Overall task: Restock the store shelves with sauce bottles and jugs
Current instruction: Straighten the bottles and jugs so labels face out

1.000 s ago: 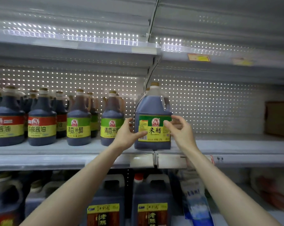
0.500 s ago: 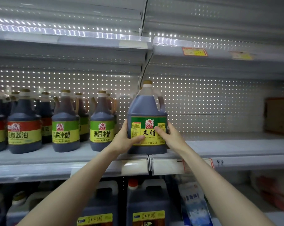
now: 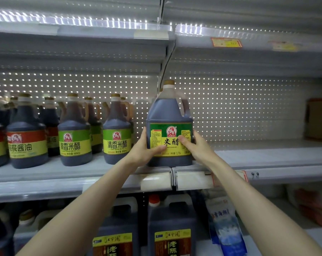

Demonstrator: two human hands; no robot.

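The jug (image 3: 168, 113) stands upright at the front edge of the shelf (image 3: 267, 159). The left hand (image 3: 142, 153) grips it at 9 o'clock and the right hand (image 3: 198, 147) at 3 o'clock, thumbs across the label. Bottles (image 3: 116, 133) stand in a row at its 9 o'clock.

Your vinegar jug (image 3: 168, 111) at frame centre is dark brown, nearly black, with a tan cap and a green label bearing a yellow panel, black characters and a red emblem. Left of it you see green-labelled bottles (image 3: 75, 130) with yellow bands, then a red-labelled bottle (image 3: 27, 133), also yellow-banded. The back panel (image 3: 239, 108) is pale grey, dotted with rows of bright white holes. At the bottom, the dark lower jugs (image 3: 172, 218) wear yellow-and-brown labels. The bag (image 3: 226, 231) beside them is blue and white.
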